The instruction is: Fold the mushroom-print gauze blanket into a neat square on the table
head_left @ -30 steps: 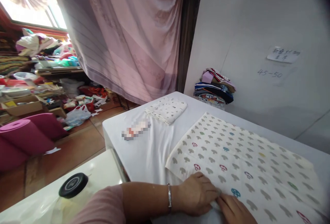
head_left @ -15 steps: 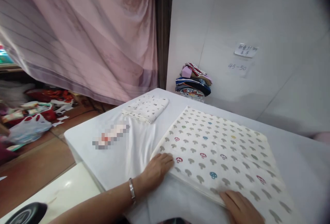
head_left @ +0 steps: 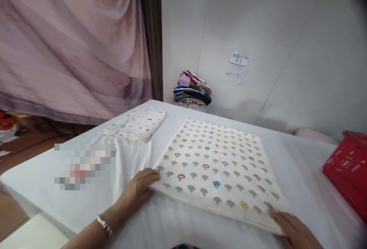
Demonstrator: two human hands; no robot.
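A cream cloth printed with grey and coloured mushrooms (head_left: 212, 159) lies flat and folded into a near-square on the white-covered table (head_left: 183, 228). At its near left corner, my left hand (head_left: 139, 188) is closed on the edge, fingers on top and thumb hidden. A silver bracelet is on that wrist. My right hand (head_left: 296, 228) grips the near right corner, its thumb out of sight below the edge. Farther left lies another folded white cloth with small dark prints (head_left: 137, 124), apart from both hands.
A blurred-out item (head_left: 86, 167) lies on the table at left. Folded clothes (head_left: 192, 88) are stacked at the back by the wall. A red bag (head_left: 348, 172) stands at the right edge. A pink curtain (head_left: 71, 42) hangs behind.
The view has swung right, bringing the red bag in. My right hand has moved along the near edge to the cloth's right corner. My left hand stays at the left corner.
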